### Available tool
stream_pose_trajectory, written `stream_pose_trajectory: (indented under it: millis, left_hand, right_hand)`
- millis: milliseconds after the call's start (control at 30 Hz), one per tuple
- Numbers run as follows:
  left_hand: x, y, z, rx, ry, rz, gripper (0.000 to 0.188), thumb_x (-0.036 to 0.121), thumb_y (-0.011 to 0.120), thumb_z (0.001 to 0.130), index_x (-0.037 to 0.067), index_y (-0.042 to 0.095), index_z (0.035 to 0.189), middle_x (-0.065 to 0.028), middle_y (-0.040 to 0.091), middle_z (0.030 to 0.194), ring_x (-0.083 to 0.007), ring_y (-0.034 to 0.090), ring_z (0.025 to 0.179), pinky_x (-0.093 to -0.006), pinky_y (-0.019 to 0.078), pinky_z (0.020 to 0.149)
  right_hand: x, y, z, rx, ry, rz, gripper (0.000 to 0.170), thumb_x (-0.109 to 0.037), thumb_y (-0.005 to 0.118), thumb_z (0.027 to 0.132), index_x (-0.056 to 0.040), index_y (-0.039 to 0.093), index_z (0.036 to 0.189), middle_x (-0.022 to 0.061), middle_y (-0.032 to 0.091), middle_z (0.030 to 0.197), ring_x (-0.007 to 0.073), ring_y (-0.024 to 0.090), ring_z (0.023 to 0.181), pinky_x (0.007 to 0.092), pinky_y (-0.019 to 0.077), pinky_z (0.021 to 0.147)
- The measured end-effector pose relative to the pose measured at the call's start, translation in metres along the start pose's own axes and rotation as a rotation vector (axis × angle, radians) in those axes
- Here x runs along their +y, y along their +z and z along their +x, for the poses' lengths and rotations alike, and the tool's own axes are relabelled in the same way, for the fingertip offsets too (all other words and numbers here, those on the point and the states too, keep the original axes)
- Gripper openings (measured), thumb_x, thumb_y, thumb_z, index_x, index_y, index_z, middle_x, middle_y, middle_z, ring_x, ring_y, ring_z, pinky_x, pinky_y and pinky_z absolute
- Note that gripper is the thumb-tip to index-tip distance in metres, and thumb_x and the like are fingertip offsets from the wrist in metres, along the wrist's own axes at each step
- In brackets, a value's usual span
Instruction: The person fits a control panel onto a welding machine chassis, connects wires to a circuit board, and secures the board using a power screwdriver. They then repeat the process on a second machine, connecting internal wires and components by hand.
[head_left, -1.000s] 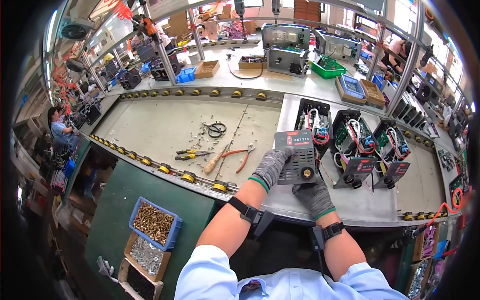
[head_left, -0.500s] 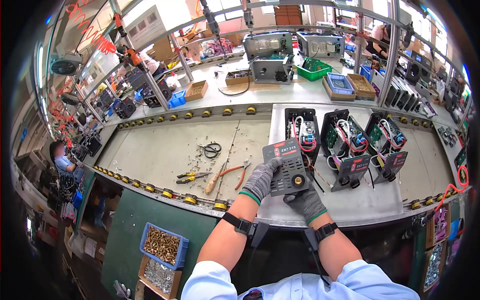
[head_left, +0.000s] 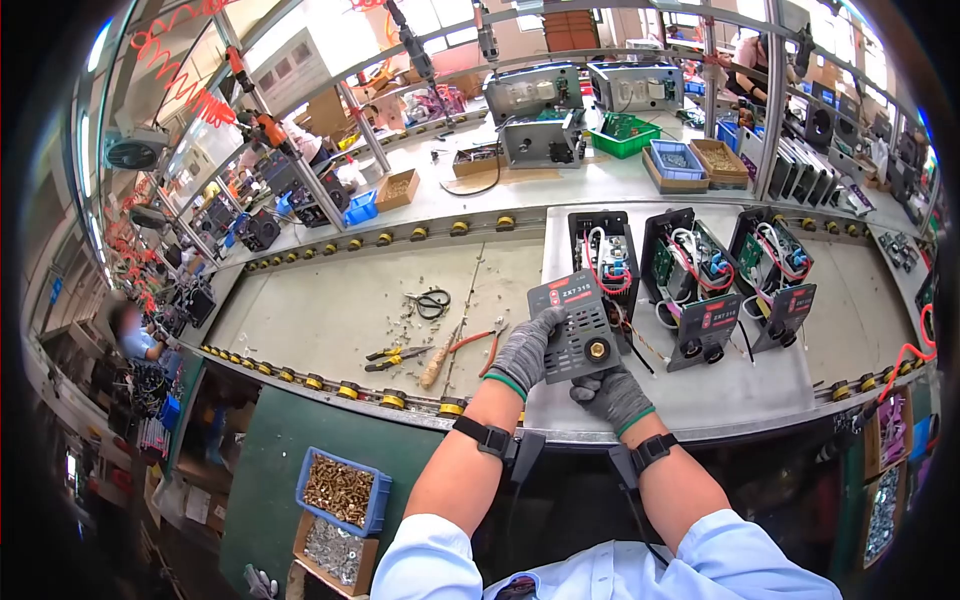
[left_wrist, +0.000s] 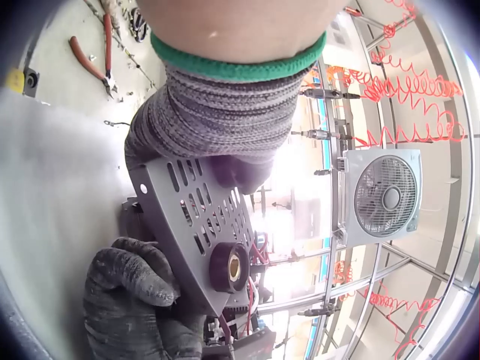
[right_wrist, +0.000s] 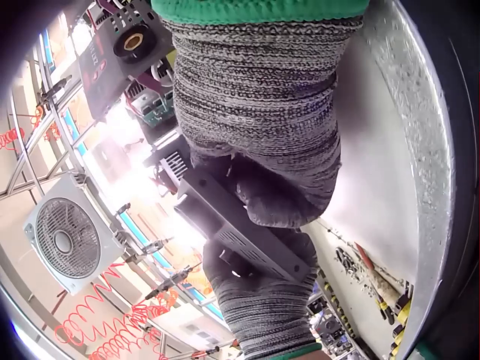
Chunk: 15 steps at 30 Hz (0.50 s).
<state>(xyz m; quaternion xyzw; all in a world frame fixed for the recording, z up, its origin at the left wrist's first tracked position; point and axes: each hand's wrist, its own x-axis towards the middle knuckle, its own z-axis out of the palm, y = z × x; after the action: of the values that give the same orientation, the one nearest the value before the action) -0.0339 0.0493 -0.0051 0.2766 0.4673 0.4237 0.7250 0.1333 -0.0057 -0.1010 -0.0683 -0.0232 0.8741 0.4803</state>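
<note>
A dark grey front panel (head_left: 575, 325) marked ZX7 315 is held up before the nearest opened machine (head_left: 605, 250). It has vent slots and a black round socket with a brass centre (head_left: 597, 349). My gloved left hand (head_left: 526, 352) grips the panel's left edge, thumb over its front. The gloved right hand (head_left: 615, 397) has curled fingers at the lower edge; in the right wrist view its thumb (right_wrist: 277, 202) lies along the panel's side. Behind the panel its fingertips are partly hidden. Wires run from the machine close behind the panel.
Two similar machines with panels (head_left: 705, 330) leaning forward stand to the right on the metal sheet (head_left: 560, 410). Left of it lie yellow-handled pliers (head_left: 397, 357), red-handled cutters (head_left: 490, 345) and black scissors (head_left: 432, 303). A blue bin of brass fittings (head_left: 378, 500) sits lower left.
The head view has shifted a little. The panel stays in both hands, tilted slightly more; the right hand's fingers now show more curled at its lower edge.
</note>
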Motion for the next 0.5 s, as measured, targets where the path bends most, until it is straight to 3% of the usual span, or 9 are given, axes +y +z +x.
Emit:
stream_pose_trajectory:
  millis: [100, 167, 267, 300, 367, 433, 500]
  left_hand:
    - [0.003, 0.006, -0.009, 0.018, 0.024, 0.017, 0.037, 0.029, 0.074, 0.089, 0.002, 0.066, 0.112, -0.0095, 0.069, 0.097, -0.0235, 0.072, 0.081, -0.0390, 0.0637, 0.072]
    - [0.002, 0.002, -0.004, 0.026, -0.015, 0.002, 0.036, 0.029, 0.074, 0.090, 0.002, 0.065, 0.111, -0.0093, 0.069, 0.096, -0.0237, 0.072, 0.080, -0.0397, 0.0640, 0.072]
    - [0.003, 0.003, 0.003, 0.005, -0.048, -0.020, 0.033, 0.029, 0.074, 0.090, 0.004, 0.065, 0.108, -0.0093, 0.069, 0.096, -0.0236, 0.072, 0.079, -0.0406, 0.0648, 0.071]
    - [0.002, 0.003, 0.004, 0.012, -0.047, -0.005, 0.033, 0.030, 0.075, 0.089, 0.003, 0.065, 0.107, -0.0093, 0.069, 0.096, -0.0234, 0.072, 0.079, -0.0405, 0.0646, 0.071]
    - [0.001, 0.001, 0.002, 0.023, -0.046, 0.012, 0.033, 0.030, 0.076, 0.089, 0.003, 0.065, 0.106, -0.0094, 0.069, 0.096, -0.0232, 0.071, 0.079, -0.0403, 0.0644, 0.070]
    - [0.002, 0.002, -0.001, 0.057, -0.013, 0.033, 0.034, 0.031, 0.075, 0.089, 0.003, 0.065, 0.106, -0.0096, 0.069, 0.095, -0.0229, 0.071, 0.078, -0.0396, 0.0634, 0.070]
    - [0.002, -0.001, 0.002, 0.045, -0.023, 0.022, 0.035, 0.032, 0.075, 0.089, 0.003, 0.065, 0.106, -0.0096, 0.069, 0.095, -0.0228, 0.071, 0.077, -0.0392, 0.0628, 0.070]
  right_hand:
    - [0.005, 0.014, 0.002, -0.038, 0.011, -0.056, 0.024, -0.043, 0.068, 0.094, -0.0197, 0.061, 0.092, -0.0053, 0.047, 0.069, 0.0113, 0.041, 0.052, 0.0314, 0.0397, 0.052]
    - [0.008, 0.039, -0.008, 0.192, -0.071, -0.108, 0.025, -0.044, 0.065, 0.096, -0.0201, 0.061, 0.092, -0.0057, 0.049, 0.069, 0.0104, 0.041, 0.051, 0.0321, 0.0403, 0.051]
    - [0.008, 0.066, -0.023, 0.335, -0.104, -0.004, 0.027, -0.046, 0.064, 0.096, -0.0192, 0.064, 0.098, -0.0032, 0.057, 0.077, 0.0120, 0.049, 0.059, 0.0327, 0.0434, 0.053]
    - [0.005, 0.041, -0.018, 0.230, -0.081, 0.013, 0.027, -0.038, 0.066, 0.093, -0.0154, 0.065, 0.108, 0.0011, 0.062, 0.084, 0.0155, 0.054, 0.067, 0.0349, 0.0459, 0.058]
    - [-0.008, 0.003, -0.001, 0.134, -0.039, 0.013, 0.028, -0.037, 0.069, 0.091, -0.0149, 0.066, 0.109, 0.0019, 0.063, 0.087, 0.0168, 0.056, 0.071, 0.0355, 0.0465, 0.060]
    - [-0.004, 0.015, -0.003, 0.037, 0.005, 0.013, 0.030, -0.035, 0.071, 0.089, -0.0144, 0.066, 0.111, 0.0027, 0.064, 0.090, 0.0181, 0.058, 0.074, 0.0360, 0.0471, 0.061]
    - [0.007, 0.053, -0.016, 0.273, -0.132, -0.006, 0.024, -0.034, 0.068, 0.092, -0.0136, 0.064, 0.102, 0.0011, 0.061, 0.080, 0.0154, 0.055, 0.068, 0.0355, 0.0464, 0.060]
